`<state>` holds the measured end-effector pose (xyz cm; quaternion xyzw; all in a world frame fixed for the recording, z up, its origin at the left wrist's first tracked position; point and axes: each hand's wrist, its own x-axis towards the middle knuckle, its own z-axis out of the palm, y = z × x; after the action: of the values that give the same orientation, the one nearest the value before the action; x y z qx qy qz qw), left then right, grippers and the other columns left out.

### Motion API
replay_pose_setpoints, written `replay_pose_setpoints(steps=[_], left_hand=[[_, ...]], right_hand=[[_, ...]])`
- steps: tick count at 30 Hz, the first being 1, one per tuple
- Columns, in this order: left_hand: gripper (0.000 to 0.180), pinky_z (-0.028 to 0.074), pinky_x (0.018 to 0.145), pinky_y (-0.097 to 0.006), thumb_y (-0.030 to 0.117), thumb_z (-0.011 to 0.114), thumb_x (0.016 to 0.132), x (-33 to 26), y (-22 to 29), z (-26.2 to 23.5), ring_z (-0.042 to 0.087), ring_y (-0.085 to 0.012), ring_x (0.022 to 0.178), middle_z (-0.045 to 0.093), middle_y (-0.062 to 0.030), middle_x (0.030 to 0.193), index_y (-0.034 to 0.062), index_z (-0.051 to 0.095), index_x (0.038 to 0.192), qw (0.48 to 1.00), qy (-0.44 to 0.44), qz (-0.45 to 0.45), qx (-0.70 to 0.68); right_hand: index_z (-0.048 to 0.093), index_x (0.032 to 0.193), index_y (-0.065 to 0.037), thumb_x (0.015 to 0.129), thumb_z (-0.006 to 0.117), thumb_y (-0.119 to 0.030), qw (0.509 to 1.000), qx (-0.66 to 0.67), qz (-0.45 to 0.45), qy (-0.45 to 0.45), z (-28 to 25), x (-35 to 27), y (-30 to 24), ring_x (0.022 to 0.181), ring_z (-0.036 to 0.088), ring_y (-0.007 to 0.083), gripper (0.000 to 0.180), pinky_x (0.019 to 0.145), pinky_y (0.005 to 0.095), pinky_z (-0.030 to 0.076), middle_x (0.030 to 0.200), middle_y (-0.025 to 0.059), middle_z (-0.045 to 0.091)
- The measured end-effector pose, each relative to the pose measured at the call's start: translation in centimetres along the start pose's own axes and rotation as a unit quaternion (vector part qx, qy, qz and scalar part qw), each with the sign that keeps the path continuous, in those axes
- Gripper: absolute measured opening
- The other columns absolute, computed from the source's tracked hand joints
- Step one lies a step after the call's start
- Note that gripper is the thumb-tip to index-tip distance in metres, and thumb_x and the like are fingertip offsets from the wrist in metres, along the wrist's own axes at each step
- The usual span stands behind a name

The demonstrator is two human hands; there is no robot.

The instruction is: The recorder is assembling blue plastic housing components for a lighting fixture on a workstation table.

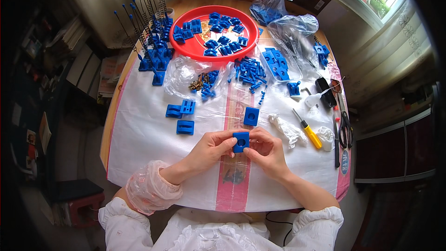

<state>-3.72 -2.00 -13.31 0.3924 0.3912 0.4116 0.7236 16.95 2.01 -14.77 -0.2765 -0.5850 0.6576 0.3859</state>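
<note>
Between my two hands, just above the covered table's near middle, is a blue square plastic plate (241, 142) with a round hole. My left hand (214, 145) pinches its left side with thumb and fingers. On the right side, my right hand (264, 149) grips its lower corner, thumb in front. A similar blue plate with a hole (251, 116) lies flat just beyond my fingers. Left of it lie several blue plastic brackets (185, 127) with curved ridges. What the fingers do behind the held plate is hidden.
A red round tray (177, 46) holds several blue parts at the back. Blue pegs (251, 72) and a plastic bag of screws (179, 75) lie before it. Springy blue-tipped stems (151, 7) rise at far left. A yellow screwdriver (312, 136) and scissors (344, 128) lie right.
</note>
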Motion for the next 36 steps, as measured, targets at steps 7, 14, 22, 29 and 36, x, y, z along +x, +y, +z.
replay_pose_setpoints(steps=[7, 14, 22, 29, 36], left_hand=[[0.036, 0.046, 0.069, -0.017, 0.019, 0.053, 0.104, 0.08, -0.32, -0.1, 0.051, -0.0011, 0.076, 0.063, 0.0045, 0.099, 0.0052, 0.058, 0.136, 1.0, 0.007, 0.012, 0.005], [0.036, 0.045, 0.068, -0.018, 0.018, 0.052, 0.103, 0.14, -0.35, -0.05, 0.051, -0.0011, 0.074, 0.063, 0.0048, 0.096, 0.0056, 0.059, 0.136, 1.0, 0.008, 0.019, 0.006], [0.035, 0.045, 0.067, -0.018, 0.02, 0.052, 0.104, 0.21, -0.42, 0.0, 0.051, -0.0008, 0.074, 0.063, 0.0052, 0.093, 0.0067, 0.059, 0.136, 1.0, 0.009, 0.014, 0.004], [0.035, 0.045, 0.066, -0.018, 0.02, 0.052, 0.104, 0.16, -0.44, -0.05, 0.051, -0.0009, 0.073, 0.062, 0.0054, 0.09, 0.0071, 0.06, 0.135, 1.0, 0.011, 0.018, 0.015], [0.036, 0.046, 0.067, -0.018, 0.02, 0.053, 0.103, -0.05, -0.21, 0.15, 0.052, -0.0013, 0.075, 0.063, 0.0045, 0.095, 0.0069, 0.059, 0.135, 0.997, 0.017, 0.044, 0.056]], right_hand=[[0.063, 0.108, 0.008, 0.084, 0.066, 0.009, 1.0, 0.006, -0.004, 0.003, 0.08, -0.01, 0.11, 0.095, 0.058, 0.0112, 0.024, 0.078, 0.0245, 0.05, 0.11, 0.0081, 0.054], [0.063, 0.108, 0.008, 0.085, 0.066, 0.009, 1.0, 0.008, -0.003, 0.002, 0.04, 0.0, 0.1, 0.096, 0.058, 0.0114, 0.024, 0.079, 0.0246, 0.05, 0.11, 0.0083, 0.054], [0.063, 0.109, 0.008, 0.084, 0.066, 0.009, 1.0, 0.003, -0.003, 0.004, -0.02, -0.05, 0.2, 0.095, 0.058, 0.011, 0.025, 0.078, 0.0245, 0.049, 0.11, 0.0081, 0.054], [0.063, 0.108, 0.008, 0.084, 0.066, 0.009, 1.0, 0.011, -0.003, 0.004, 0.19, 0.02, -0.03, 0.095, 0.058, 0.011, 0.024, 0.078, 0.0241, 0.049, 0.11, 0.0081, 0.054], [0.062, 0.108, 0.008, 0.084, 0.066, 0.009, 1.0, 0.006, -0.002, 0.004, 0.08, -0.01, 0.17, 0.095, 0.057, 0.0108, 0.024, 0.077, 0.024, 0.049, 0.11, 0.0083, 0.054]])
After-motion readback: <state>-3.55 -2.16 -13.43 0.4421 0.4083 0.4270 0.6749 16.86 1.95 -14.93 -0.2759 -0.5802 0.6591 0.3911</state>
